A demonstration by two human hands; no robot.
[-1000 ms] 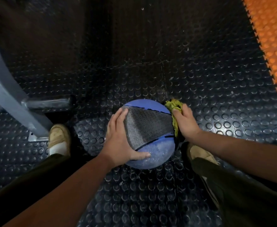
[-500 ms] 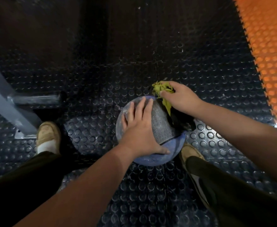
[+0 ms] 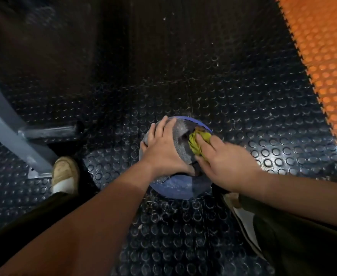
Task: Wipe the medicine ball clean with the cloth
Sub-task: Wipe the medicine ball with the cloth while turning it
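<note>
Medicine ball (image 3: 181,188) sits on studded mat (image 3: 243,116), under both palms. Left hand (image 3: 163,152) flat, fingers slightly spread, bracing ball. Right hand (image 3: 223,162) has fingers together, pressing bunched cloth (image 3: 198,142) onto grey panel just right of left knuckles; thumb hidden. Tip imo: keep left palm heavy so ball won't roll, use short overlapping strokes, turn ball for underside. Versus half second back: cloth came off far rim, pulled in toward wrist.
</note>
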